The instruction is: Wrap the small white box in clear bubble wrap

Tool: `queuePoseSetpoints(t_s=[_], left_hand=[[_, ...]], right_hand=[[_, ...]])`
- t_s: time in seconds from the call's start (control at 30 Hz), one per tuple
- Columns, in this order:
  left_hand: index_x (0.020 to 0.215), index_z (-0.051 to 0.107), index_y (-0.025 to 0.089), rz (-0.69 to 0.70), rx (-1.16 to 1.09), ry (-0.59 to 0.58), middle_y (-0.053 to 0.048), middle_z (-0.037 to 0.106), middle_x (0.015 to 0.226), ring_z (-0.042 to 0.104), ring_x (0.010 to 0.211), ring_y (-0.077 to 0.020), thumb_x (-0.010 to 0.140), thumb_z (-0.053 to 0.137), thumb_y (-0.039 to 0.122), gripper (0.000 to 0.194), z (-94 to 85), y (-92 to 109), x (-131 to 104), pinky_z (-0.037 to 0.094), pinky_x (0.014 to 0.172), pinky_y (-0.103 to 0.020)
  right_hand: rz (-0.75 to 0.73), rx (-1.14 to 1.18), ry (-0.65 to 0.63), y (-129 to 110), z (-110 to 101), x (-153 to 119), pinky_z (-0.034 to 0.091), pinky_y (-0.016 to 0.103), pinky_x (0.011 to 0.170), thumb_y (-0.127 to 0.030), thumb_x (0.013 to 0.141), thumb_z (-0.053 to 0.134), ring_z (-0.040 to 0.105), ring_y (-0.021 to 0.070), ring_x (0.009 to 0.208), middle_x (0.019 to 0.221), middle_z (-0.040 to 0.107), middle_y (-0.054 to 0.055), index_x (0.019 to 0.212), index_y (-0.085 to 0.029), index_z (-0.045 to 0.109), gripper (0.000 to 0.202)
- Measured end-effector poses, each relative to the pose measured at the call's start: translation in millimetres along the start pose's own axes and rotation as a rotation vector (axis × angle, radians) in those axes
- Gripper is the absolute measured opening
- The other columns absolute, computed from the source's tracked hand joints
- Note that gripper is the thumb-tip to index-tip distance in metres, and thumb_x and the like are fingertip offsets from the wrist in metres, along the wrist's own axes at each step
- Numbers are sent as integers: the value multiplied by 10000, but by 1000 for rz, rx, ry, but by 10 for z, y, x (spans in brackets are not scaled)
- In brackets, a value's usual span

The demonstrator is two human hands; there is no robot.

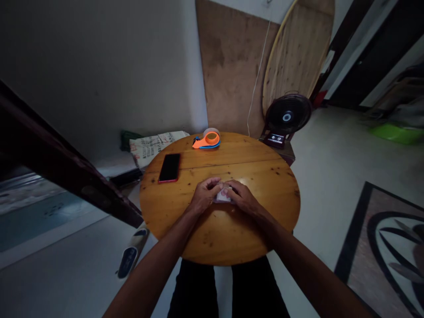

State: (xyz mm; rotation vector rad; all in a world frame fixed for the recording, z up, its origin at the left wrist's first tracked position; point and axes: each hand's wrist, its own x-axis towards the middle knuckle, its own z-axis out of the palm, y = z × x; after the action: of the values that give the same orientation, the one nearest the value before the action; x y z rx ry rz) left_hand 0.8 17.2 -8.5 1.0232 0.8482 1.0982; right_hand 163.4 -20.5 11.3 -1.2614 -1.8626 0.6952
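Note:
Near the middle of the round wooden table (212, 243), a small pale box-like item (224, 195) with pinkish marks lies between my two hands. My left hand (204, 194) grips its left side, thumb over the top. From the right, my right hand (241, 194) holds it with bent fingers and the thumb on its upper face. Fingers cover the item's far edge and sides. To the left of the hands lies a dark phone (169, 168) with a red edge. An orange and blue tape dispenser (207, 139) stands at the table's far edge.
Beyond the table's right far edge is a black round fan (288, 115) on a low stand. A printed sack (155, 145) touches the far left side. A wooden board (232, 66) and a round tabletop (298, 48) lean on the wall.

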Motion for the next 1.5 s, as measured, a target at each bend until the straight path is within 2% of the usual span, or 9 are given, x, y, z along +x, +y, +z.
queuePoseSetpoints(t_s=[0.1,0.23,0.33,0.43,0.53,0.9,1.07,1.2,1.5], left_hand=[[955,678,116,25,49,17,-44,698,857,619,754,-136,545,840,367,507,-21,-12,8,487,712,-256],[1084,657,119,42,81,-49,-83,706,941,641,853,-180,602,816,378,570,-71,-16,-14,502,781,-296],[1150,624,123,55,99,-69,-92,699,977,645,885,-188,630,804,366,602,-88,-26,-31,502,813,-312],[1176,605,125,52,99,-81,-94,690,994,644,886,-186,649,791,361,606,-87,-47,-29,501,811,-313],[1191,586,122,46,63,-93,-86,675,1004,634,855,-165,633,799,351,640,-79,-61,-21,498,778,-286],[1151,608,123,70,39,-93,-82,654,1013,617,822,-147,625,807,328,599,-43,-44,-49,494,726,-251],[1165,595,118,82,62,-160,-85,672,982,623,799,-146,649,793,349,599,-36,-25,-69,496,727,-257],[1174,590,117,71,56,-219,-98,680,1012,634,832,-154,674,772,369,589,-8,18,-98,494,754,-265],[1153,598,124,55,-5,-177,-62,671,948,621,810,-139,629,805,350,607,-4,-21,-53,490,741,-256]], right_hand=[[-13,1,13,34,36,11,441,316,805,-296,875,506,576,182,872,936,658,57,928,-183,658,196],[-26,-18,37,88,70,21,446,320,819,-286,865,504,573,183,882,941,642,59,922,-182,656,193],[28,24,86,115,90,5,459,327,841,-294,837,540,591,187,916,997,652,62,1043,-185,634,251],[109,141,136,144,123,-20,491,326,817,-320,809,577,622,186,909,1060,657,70,1212,-185,548,427],[129,202,173,165,159,-39,506,335,821,-340,784,605,635,197,928,1087,654,90,1256,-174,513,509],[114,296,252,32,82,-10,518,319,738,-371,784,595,637,185,814,909,690,51,947,-186,653,254],[108,289,311,23,38,48,494,297,698,-406,811,583,617,177,751,802,680,44,823,-166,689,263],[114,329,268,-2,3,69,491,290,688,-406,815,591,624,180,761,816,687,46,812,-163,694,264],[81,151,198,-45,-29,0,508,316,739,-351,837,582,670,202,822,906,739,53,859,-205,744,219]])
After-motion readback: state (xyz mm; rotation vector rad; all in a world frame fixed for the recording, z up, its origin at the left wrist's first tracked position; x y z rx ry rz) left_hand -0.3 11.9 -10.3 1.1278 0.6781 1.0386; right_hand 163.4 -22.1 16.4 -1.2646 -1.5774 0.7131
